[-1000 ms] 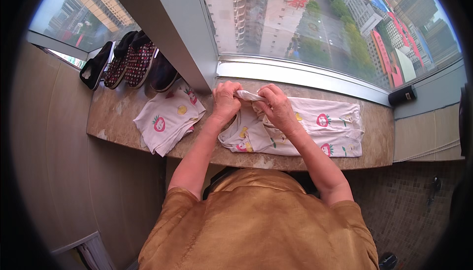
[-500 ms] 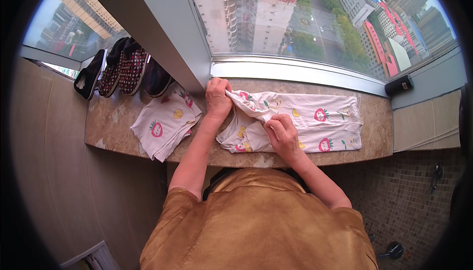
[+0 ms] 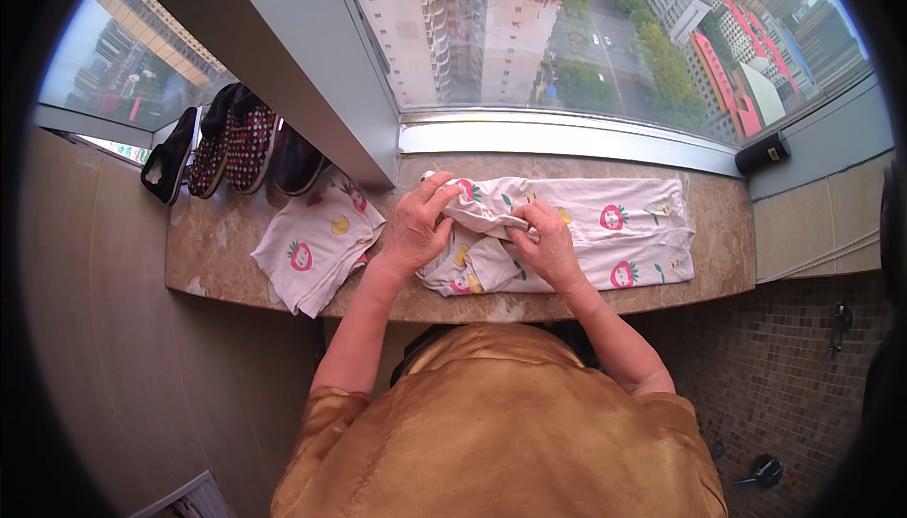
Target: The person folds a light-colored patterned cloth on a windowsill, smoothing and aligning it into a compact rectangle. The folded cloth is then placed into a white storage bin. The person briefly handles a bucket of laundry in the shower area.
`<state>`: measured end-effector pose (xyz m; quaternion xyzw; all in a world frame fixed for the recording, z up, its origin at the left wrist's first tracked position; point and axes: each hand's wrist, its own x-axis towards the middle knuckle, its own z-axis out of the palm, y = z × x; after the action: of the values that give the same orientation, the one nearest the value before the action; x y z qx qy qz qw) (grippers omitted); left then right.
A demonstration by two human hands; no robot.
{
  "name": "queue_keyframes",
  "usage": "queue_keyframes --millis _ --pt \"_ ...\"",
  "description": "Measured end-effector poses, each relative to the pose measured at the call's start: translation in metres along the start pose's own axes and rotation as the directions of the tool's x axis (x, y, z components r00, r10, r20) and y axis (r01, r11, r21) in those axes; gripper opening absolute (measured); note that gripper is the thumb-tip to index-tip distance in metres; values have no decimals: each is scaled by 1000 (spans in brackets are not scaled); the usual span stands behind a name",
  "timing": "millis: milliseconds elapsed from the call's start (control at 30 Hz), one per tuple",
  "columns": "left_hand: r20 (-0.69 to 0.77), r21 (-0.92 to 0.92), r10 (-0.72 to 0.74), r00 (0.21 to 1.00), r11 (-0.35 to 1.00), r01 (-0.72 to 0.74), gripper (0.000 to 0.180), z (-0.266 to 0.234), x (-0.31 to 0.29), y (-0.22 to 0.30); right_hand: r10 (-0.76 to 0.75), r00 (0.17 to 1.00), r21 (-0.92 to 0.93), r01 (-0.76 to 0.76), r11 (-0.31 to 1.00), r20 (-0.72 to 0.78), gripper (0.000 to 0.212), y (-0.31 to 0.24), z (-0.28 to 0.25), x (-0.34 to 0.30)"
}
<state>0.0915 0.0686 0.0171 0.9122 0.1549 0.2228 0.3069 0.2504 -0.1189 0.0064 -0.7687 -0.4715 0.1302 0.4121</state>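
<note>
A folded top (image 3: pixel 316 246) is lying at the ledge's (image 3: pixel 718 225) left end, shoes (image 3: pixel 227 147) behind it; your left hand (image 3: pixel 416 230) and right hand (image 3: pixel 546 242) are pinching the trousers' (image 3: pixel 614 225) bunched end mid-ledge.

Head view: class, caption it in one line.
Both hands, left hand and right hand, gather printed pink trousers on a stone sill.

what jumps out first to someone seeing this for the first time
Both hands meet mid-sill on a pale pink strawberry-print garment: the left hand presses its bunched end and the right hand pinches a fold. A second folded printed piece lies to the left on the marble windowsill, with dark shoes lined up at the far left.
</note>
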Motion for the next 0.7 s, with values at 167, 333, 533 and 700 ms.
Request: queue_keyframes --millis 167,333,533,700 --pt "-46 82 196 980 978 -192 49 -12 -2 20 -534 833 -180 509 842 -143 23 -53 0 8" --pt "30 -2 251 967 968 -251 30 2 -20 -5 -579 814 -70 580 811 41 23 -57 18 4" --pt "87 -45 260 962 965 -257 31 7 -31 -19 -283 959 99 280 955 18 17 -37 5 -3" --pt "110 -116 241 964 967 -229 27 -2 -25 -15 -95 989 244 65 968 112 19 -6 14 5"
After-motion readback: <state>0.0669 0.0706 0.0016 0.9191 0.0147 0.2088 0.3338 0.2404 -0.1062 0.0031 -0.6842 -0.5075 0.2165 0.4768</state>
